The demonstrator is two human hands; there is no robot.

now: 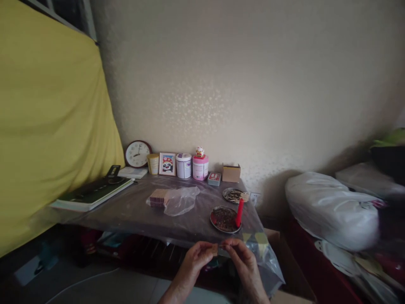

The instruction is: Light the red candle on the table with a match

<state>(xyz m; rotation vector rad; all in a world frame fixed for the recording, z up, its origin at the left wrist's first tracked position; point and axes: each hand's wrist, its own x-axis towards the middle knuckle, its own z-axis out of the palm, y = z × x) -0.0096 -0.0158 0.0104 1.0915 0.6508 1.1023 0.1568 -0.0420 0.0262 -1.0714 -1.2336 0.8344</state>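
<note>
Just in front of the table's near edge, both hands are held close together. My left hand (200,255) pinches a small tan matchbox (215,249) between thumb and fingers. Beside it, the fingers of my right hand (240,257) are pinched together at the box's right end; what they hold is too small and dark to make out. Beyond them a red candle (239,213) stands upright, slightly tilted, on the right side of a round metal plate (218,227). Behind it a second plate (225,197) carries many thin, pale sticks like matchsticks (236,195).
A clear plastic bag (182,202) partly covers a pack of small boxes (158,197) on the plastic-covered table (133,215). Tins (184,166), a picture frame (167,164), a clock (138,153) and an open carton (231,173) line the wall. Stuffed white bags (329,211) lie at right.
</note>
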